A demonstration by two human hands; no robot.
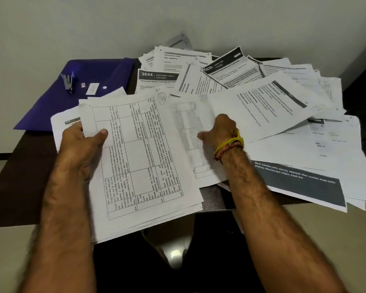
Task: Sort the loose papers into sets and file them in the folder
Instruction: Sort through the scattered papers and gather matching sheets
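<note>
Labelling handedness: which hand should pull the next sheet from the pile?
Right. The right hand already rests on the loose pile; the left hand grips the stack.

Behind the gridded sheet [135,149] marked "S1" — a page [156,78] is showing "3644 DRESSING TABLE". Right of it, a grey banner [300,182] is reading "Door handle (with stains)… trash bin"; another header [224,64] seems to be showing "939".

We see two bare, hairy forearms, no sleeves; right hand [221,132] has yellow-and-red thread bands [229,145] at its wrist.
</note>
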